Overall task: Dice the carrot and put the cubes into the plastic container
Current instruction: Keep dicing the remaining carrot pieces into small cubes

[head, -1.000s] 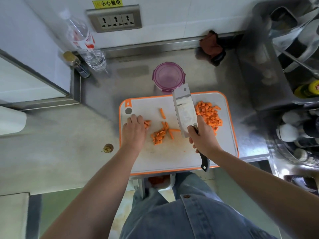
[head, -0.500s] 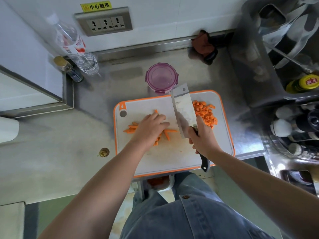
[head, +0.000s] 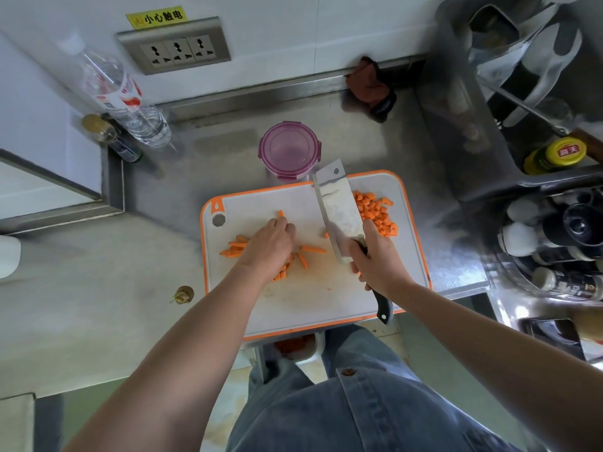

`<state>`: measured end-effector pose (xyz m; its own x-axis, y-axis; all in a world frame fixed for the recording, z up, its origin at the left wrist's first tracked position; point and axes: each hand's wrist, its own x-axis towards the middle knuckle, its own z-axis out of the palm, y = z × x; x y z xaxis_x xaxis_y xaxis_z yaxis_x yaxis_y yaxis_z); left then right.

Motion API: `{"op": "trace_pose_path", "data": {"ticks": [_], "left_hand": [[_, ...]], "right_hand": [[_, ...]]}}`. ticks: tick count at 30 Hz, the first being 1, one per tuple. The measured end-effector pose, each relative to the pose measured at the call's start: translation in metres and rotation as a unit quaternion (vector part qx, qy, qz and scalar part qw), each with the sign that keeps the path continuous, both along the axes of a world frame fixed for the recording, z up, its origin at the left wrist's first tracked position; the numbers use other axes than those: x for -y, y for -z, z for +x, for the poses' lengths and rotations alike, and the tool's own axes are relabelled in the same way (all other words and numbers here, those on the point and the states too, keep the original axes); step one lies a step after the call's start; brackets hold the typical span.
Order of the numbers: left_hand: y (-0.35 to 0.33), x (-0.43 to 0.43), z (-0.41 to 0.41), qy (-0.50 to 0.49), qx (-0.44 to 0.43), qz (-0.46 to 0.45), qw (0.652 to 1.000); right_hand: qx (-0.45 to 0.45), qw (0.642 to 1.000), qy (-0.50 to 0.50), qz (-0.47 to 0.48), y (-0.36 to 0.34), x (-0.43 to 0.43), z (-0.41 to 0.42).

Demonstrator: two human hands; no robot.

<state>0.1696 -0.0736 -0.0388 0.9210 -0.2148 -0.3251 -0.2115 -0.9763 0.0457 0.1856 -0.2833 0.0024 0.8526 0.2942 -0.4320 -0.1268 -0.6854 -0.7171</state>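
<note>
Right hand grips the black handle of the cleaver, its blade angled away over the orange-rimmed cutting board. Left of that grip, the left hand lies with fingers curled down on the carrot sticks, which protrude either side of it. Carrot cubes are heaped right of the blade. Beyond the blade tip, off the board, stands the purple plastic container.

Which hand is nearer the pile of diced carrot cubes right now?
Right. The right hand, gripping the cleaver, is right beside the pile of cubes; the left hand, beyond the cleaver, holds the carrot sticks.
</note>
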Motion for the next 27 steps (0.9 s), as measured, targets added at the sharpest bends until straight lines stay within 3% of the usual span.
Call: {"op": "trace_pose_path", "data": {"ticks": [6,13,18,27], "left_hand": [[-0.012,0.008,0.000,-0.098,0.012,-0.146,0.984],[-0.017,0.013,-0.010,0.061,-0.033,-0.039,0.997],[-0.010,0.022,-0.004,0.114,0.015,0.018,0.993],[-0.013,0.007,0.018,0.005,0.056,0.038,0.998]], "right_hand": [[-0.009,1.000,0.009,-0.002,0.001,0.003,-0.001],[-0.008,1.000,0.017,0.005,0.001,0.004,-0.001],[-0.009,1.000,0.020,0.009,0.000,0.005,-0.001],[-0.013,1.000,0.023,0.015,0.002,0.007,0.003]]}}
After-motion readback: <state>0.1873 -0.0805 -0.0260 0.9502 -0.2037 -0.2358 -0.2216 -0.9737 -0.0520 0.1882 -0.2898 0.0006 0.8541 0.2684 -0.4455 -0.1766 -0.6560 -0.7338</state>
